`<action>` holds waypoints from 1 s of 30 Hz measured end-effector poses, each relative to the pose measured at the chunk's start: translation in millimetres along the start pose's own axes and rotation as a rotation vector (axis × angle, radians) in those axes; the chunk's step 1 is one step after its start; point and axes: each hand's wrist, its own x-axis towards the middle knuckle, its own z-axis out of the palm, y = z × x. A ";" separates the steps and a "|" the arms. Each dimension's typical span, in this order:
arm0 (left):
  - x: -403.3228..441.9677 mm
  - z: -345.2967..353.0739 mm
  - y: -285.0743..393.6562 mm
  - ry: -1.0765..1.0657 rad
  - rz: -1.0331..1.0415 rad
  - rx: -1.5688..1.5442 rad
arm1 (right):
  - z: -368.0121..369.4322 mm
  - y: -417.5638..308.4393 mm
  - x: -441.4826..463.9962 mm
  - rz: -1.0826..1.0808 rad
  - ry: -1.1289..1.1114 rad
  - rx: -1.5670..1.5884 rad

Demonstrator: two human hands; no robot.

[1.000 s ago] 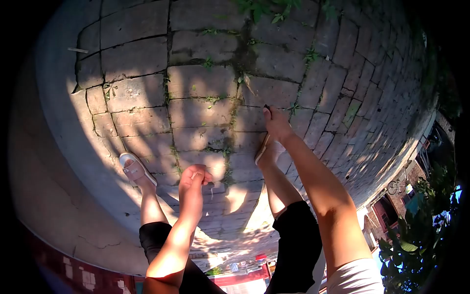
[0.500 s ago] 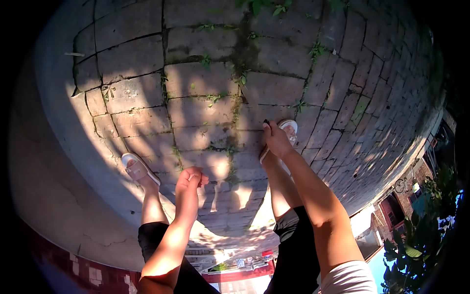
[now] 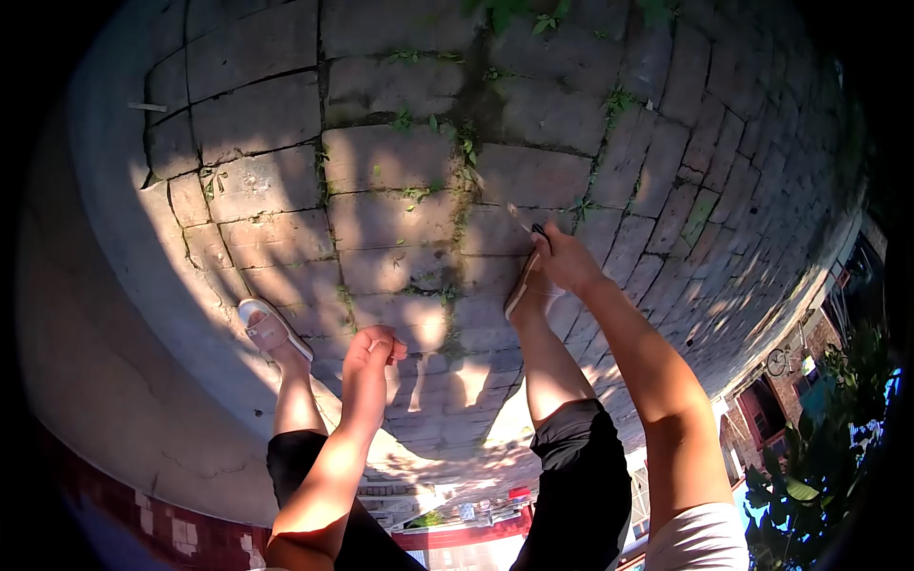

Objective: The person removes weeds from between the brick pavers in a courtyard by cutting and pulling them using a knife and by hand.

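Observation:
My right hand is closed around the dark handle of a thin tool, whose narrow blade points up and left over the paving. Small green weeds grow in the joint beyond its tip. My left hand is lower and to the left, its fingers curled together; what they hold, if anything, is too small to make out. Below my right hand is a sandalled foot, and the other sandal rests left of my left hand.
Brick paving with weeds in its joints spreads ahead. A pale concrete strip curves along the left. At the lower right are leafy branches, a bicycle and a brick building.
My right hand has shifted slightly right and down with the dark-handled tool, whose blade now shows clearly. The left hand has hardly moved since half a second ago.

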 end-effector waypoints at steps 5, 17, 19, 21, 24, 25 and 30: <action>-0.4 -1.3 -0.9 -0.009 -0.014 0.014 | -9.2 -20.3 29.7 -0.046 0.109 0.042; -0.3 -9.2 9.1 -0.026 -0.008 -0.018 | 0.9 -33.7 23.8 -0.009 0.105 -0.014; -0.9 -7.3 14.3 -0.011 0.019 -0.033 | -2.3 -38.5 22.8 0.173 -0.111 0.320; -4.7 -8.8 16.1 -0.012 0.008 -0.060 | -5.4 -42.1 11.9 0.296 -0.216 0.538; -7.1 -14.7 17.1 -0.014 -0.031 -0.092 | -4.0 -50.4 -0.6 0.317 -0.175 0.661; -8.4 -15.6 18.9 -0.007 -0.036 -0.081 | 0.4 -51.3 2.7 0.297 -0.142 0.684; -13.8 -28.4 19.8 -0.046 -0.039 -0.078 | 41.0 -107.1 -18.7 0.336 -0.137 0.861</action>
